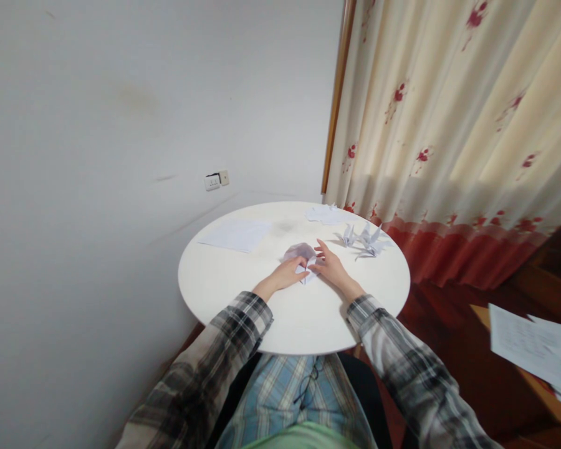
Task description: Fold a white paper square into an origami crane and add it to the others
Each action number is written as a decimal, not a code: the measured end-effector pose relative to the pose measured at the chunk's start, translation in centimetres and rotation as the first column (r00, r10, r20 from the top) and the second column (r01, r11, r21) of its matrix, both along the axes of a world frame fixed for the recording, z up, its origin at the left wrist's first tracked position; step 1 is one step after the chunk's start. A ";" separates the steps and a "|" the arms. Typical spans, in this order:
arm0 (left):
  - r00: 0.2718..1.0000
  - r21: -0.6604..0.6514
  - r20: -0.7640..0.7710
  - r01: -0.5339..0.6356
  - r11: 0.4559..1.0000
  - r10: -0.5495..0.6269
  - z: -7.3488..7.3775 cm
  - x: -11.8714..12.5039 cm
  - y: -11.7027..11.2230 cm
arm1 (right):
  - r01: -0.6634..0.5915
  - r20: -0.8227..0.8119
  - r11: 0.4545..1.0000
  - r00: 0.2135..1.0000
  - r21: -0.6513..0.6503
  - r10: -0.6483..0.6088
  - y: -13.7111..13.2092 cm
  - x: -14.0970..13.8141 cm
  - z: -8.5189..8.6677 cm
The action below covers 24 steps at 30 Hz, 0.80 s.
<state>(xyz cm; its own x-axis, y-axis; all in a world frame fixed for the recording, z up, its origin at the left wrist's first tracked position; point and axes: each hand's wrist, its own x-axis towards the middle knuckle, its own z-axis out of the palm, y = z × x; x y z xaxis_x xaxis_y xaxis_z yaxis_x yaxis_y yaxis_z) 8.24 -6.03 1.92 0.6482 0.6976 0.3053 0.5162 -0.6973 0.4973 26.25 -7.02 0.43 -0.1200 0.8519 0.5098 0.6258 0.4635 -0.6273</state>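
Observation:
A partly folded piece of white paper [299, 253] lies near the middle of the round white table [224, 293]. My left hand [287, 273] rests on its near left side with fingers curled and pinching an edge. My right hand [330, 265] presses on its right side, index finger stretched toward the fold. Both hands touch the same piece of paper.
Several finished folded paper figures [364, 240] stand to the right of my hands. A flat white sheet [236, 235] lies at the back left and more paper [325, 214] at the far edge. Curtain right, wall left, loose sheets [533, 346] on a wooden surface.

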 end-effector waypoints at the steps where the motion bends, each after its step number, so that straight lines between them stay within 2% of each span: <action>1: 1.000 -0.003 -0.001 0.003 1.000 -0.003 0.0 0.0 0.0 | 0.004 0.014 1.000 1.000 -0.029 -0.003 0.1 0.0 -0.1; 4: 1.000 -0.007 -0.012 -0.003 1.000 0.003 -0.1 -0.1 0.2 | 0.015 0.057 0.998 0.998 -0.068 -0.011 0.2 0.1 -0.4; 12: 0.999 -0.004 -0.038 0.004 1.000 -0.004 -0.2 -0.1 0.2 | 0.023 0.110 0.997 0.994 -0.069 -0.015 0.2 0.0 -0.7; 18: 1.000 0.016 -0.028 0.014 1.000 -0.014 0.1 -0.1 -0.1 | -0.031 0.135 0.997 0.990 -0.076 0.041 0.3 0.0 -0.5; 24: 0.992 0.102 -0.027 -0.120 0.987 0.123 0.5 0.1 -0.6 | -0.070 0.151 0.997 0.986 -0.014 0.071 0.5 -0.1 -0.9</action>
<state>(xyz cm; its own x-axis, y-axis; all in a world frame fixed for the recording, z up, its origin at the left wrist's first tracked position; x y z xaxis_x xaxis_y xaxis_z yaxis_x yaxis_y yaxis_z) 8.38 -6.60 2.40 0.5711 0.7389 0.3576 0.6152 -0.6737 0.4094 26.11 -6.57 -0.47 -0.2548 0.8430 0.4738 0.6799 0.5046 -0.5322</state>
